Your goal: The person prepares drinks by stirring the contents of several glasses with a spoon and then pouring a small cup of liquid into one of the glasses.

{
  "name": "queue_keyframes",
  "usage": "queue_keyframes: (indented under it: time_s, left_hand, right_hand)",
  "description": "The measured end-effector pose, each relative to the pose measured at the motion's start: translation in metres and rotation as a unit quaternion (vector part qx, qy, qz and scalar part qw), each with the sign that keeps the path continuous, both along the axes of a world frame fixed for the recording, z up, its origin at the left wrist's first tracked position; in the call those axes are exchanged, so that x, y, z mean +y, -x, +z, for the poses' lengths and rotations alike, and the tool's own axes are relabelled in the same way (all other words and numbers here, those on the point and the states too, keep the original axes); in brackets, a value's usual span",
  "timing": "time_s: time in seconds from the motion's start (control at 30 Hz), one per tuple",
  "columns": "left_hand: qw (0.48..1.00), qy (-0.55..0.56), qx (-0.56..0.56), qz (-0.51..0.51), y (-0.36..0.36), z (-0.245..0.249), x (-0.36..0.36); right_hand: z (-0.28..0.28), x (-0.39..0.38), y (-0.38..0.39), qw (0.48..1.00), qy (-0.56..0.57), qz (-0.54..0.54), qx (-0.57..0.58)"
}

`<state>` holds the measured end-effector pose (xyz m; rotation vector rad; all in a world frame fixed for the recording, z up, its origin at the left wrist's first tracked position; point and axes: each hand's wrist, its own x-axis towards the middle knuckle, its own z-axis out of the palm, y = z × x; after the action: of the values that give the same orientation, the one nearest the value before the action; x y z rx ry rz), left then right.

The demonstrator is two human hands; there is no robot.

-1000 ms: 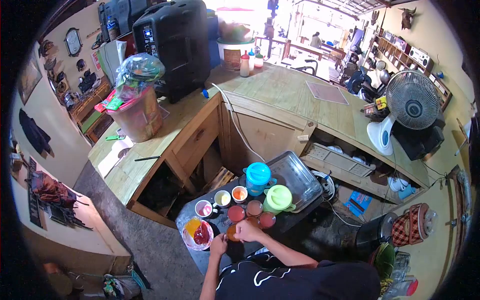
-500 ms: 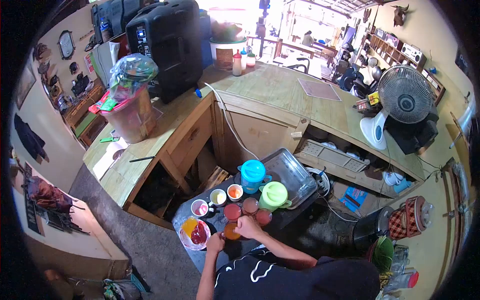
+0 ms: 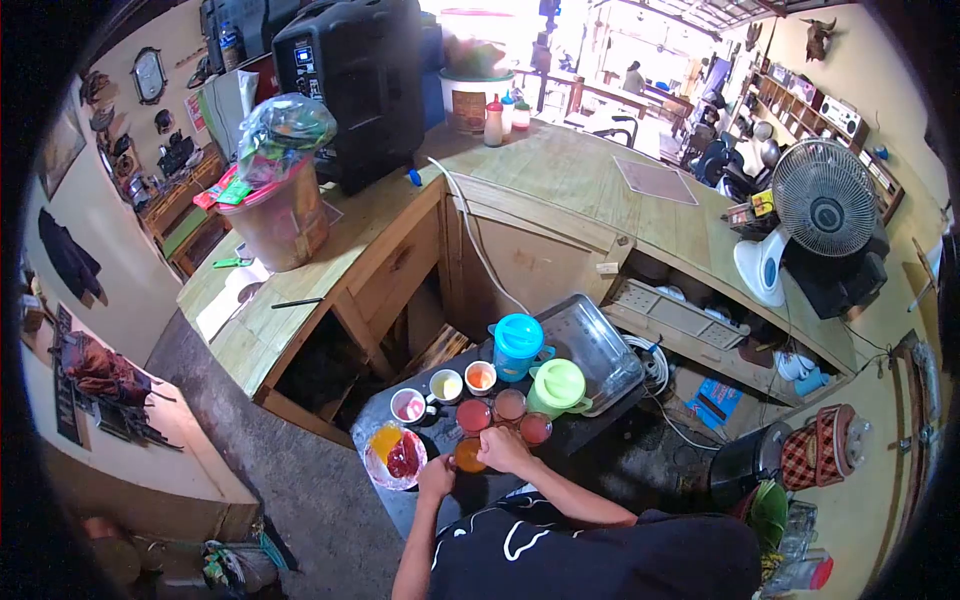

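Observation:
A glass of orange drink (image 3: 468, 457) stands on the dark bench top between my hands. My left hand (image 3: 437, 477) is closed at its left side, apparently on its edge or handle. Over its right rim my right hand (image 3: 505, 449) makes a fist; what it grips is hidden. Behind it stand red-pink drinks, one glass (image 3: 473, 416) at left, another (image 3: 509, 404) in the middle, a third (image 3: 536, 428) at right. White cups with pink (image 3: 408, 405), pale yellow (image 3: 446, 385) and orange (image 3: 480, 377) contents are farther left. A bowl (image 3: 378, 468) holds yellow and red packets.
A blue lidded pitcher (image 3: 517, 348) and a green one (image 3: 557, 388) stand behind the glasses, next to a metal tray (image 3: 618, 372). The wooden counter (image 3: 560, 165) wraps around, carrying a black speaker (image 3: 350, 95), a bucket (image 3: 272, 225) and a fan (image 3: 823, 195).
The camera view has shifted, so the whole scene sits slightly to the right. Both hands stay at the orange glass, with my right fist still over its rim.

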<state>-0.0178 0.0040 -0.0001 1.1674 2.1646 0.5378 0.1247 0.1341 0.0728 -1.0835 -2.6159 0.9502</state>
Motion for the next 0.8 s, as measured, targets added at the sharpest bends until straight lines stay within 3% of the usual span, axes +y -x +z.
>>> queue_keyframes:
  time_s: [0.1,0.2,0.3,0.4,0.43,0.53,0.63,0.73,0.8]
  left_hand:
    - [1.000,-0.003,0.007,0.013,-0.002,0.005,0.000]
    - [0.999,-0.024,0.015,0.021,-0.005,0.005,-0.001]
    - [0.999,-0.031,0.023,0.023,-0.006,0.006,-0.001]
    - [0.998,-0.045,0.016,0.030,-0.008,0.011,-0.002]
    - [0.998,-0.053,0.019,0.032,-0.008,0.010,-0.002]
    - [0.997,-0.060,0.023,0.035,-0.009,0.009,-0.003]
    - [0.998,-0.047,0.025,0.038,-0.010,0.009,-0.002]
    - [0.997,-0.055,0.034,0.035,-0.010,0.003,-0.003]
    - [0.997,-0.060,0.031,0.035,-0.009,0.000,-0.002]
  right_hand:
    - [0.004,0.002,-0.004,0.987,0.030,0.140,-0.077]
    - [-0.003,0.004,-0.001,0.938,0.304,0.162,-0.041]
    - [-0.003,-0.004,0.002,0.963,0.256,0.014,0.080]
    - [-0.002,0.000,0.001,0.996,-0.023,-0.015,0.085]
    - [-0.001,0.003,-0.001,0.997,-0.039,0.006,0.066]
    - [0.005,0.015,-0.002,0.971,0.104,0.184,-0.112]
    - [0.006,0.014,-0.003,0.940,0.307,0.141,-0.055]
    - [0.011,0.007,0.000,0.957,0.283,0.011,0.065]
    - [0.004,0.008,-0.002,0.995,0.085,0.024,0.046]
